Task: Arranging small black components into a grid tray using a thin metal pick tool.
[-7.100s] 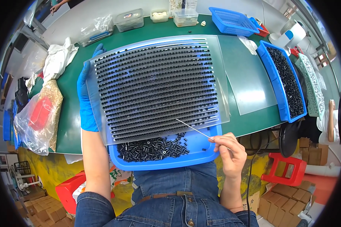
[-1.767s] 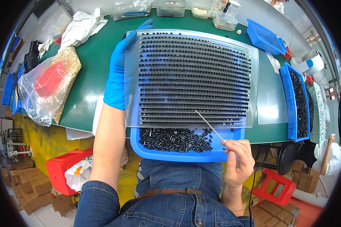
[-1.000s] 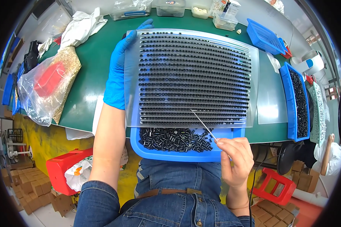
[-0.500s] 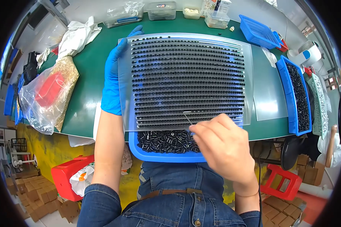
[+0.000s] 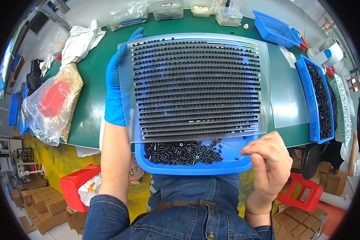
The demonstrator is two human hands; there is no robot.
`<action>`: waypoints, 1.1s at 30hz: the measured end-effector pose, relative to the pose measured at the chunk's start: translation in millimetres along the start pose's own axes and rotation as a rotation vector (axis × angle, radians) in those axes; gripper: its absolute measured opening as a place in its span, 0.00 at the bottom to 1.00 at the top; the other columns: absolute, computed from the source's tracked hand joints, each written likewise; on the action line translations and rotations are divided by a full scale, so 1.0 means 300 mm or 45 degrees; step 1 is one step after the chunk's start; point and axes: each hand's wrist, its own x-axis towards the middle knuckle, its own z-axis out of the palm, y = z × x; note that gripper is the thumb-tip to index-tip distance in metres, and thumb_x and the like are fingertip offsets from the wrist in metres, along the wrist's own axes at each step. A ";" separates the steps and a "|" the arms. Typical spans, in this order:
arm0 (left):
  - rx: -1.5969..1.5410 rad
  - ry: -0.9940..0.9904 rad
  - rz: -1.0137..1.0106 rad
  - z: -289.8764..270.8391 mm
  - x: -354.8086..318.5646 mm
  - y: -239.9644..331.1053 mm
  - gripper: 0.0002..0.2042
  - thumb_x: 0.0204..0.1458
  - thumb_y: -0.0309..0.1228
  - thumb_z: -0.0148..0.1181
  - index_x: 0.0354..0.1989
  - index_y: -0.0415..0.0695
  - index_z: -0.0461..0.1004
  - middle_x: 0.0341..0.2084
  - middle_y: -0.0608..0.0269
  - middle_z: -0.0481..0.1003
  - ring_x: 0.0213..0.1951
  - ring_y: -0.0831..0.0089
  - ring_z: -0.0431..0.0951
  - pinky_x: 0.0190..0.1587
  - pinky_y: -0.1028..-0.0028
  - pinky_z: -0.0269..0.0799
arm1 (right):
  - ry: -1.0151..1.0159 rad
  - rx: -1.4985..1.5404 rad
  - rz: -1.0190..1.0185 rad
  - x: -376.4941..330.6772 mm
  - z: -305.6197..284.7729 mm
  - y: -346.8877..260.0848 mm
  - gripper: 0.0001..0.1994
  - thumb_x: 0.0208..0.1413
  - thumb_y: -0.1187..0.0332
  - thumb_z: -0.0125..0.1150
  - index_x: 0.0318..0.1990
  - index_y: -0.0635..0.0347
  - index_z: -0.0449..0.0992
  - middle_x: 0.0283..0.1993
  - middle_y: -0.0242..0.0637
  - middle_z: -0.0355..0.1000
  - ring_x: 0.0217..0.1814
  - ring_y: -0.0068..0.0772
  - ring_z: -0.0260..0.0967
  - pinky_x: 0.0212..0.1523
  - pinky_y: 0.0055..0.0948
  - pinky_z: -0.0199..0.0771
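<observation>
My left hand (image 5: pixel 115 90), in a blue glove, grips a translucent plate (image 5: pixel 265 76) by its left edge, fingers partly behind it. Rows of small black tubular pieces (image 5: pixel 196 85) line the plate; short gaps show in a lower row and near the top right. My bare right hand (image 5: pixel 271 162) pinches a thin metal pick (image 5: pixel 229 145), its tip pointing left just below the plate's near edge. Under that edge sits a blue tray (image 5: pixel 188 171) heaped on its left with loose black pieces (image 5: pixel 180 154).
A second translucent sheet (image 5: pixel 290 102) lies to the right, beside a long blue bin (image 5: pixel 314 132) of black pieces. Farther right is a pale green basket (image 5: pixel 340 108). An empty-looking blue basket (image 5: pixel 274 30) stands back right. A plastic bag (image 5: pixel 44 120) lies left; clear boxes (image 5: pixel 168 11) line the back.
My right hand has moved right and toward me, taking the pick off the lower rows to the tray. The plate has shifted slightly; more of the tray's right side shows.
</observation>
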 end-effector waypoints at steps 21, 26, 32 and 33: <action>-0.041 -0.020 -0.019 -0.004 0.007 -0.010 0.30 0.60 0.41 0.54 0.63 0.29 0.62 0.65 0.50 0.64 0.62 0.63 0.68 0.67 0.65 0.60 | 0.044 0.119 0.009 -0.083 0.067 0.050 0.06 0.57 0.73 0.59 0.35 0.68 0.79 0.32 0.42 0.78 0.32 0.34 0.69 0.34 0.27 0.67; -0.169 -0.044 -0.090 0.009 -0.007 -0.008 0.29 0.61 0.40 0.53 0.64 0.29 0.62 0.61 0.51 0.68 0.60 0.64 0.69 0.65 0.68 0.61 | 0.028 0.045 0.026 -0.103 0.089 0.047 0.05 0.56 0.76 0.58 0.36 0.69 0.78 0.34 0.45 0.78 0.33 0.34 0.68 0.35 0.28 0.68; -0.092 -0.017 -0.060 0.024 -0.011 0.010 0.29 0.62 0.41 0.53 0.65 0.32 0.61 0.58 0.52 0.70 0.59 0.65 0.71 0.64 0.69 0.62 | 0.021 0.048 -0.051 -0.125 0.107 0.024 0.05 0.54 0.78 0.59 0.37 0.69 0.78 0.35 0.45 0.78 0.34 0.36 0.70 0.35 0.28 0.69; -0.077 -0.023 -0.064 0.026 -0.013 0.012 0.29 0.62 0.41 0.54 0.65 0.32 0.61 0.58 0.52 0.71 0.58 0.65 0.72 0.64 0.69 0.63 | -0.006 0.060 -0.064 -0.127 0.117 0.018 0.06 0.54 0.78 0.59 0.38 0.68 0.79 0.35 0.45 0.79 0.35 0.37 0.71 0.36 0.29 0.70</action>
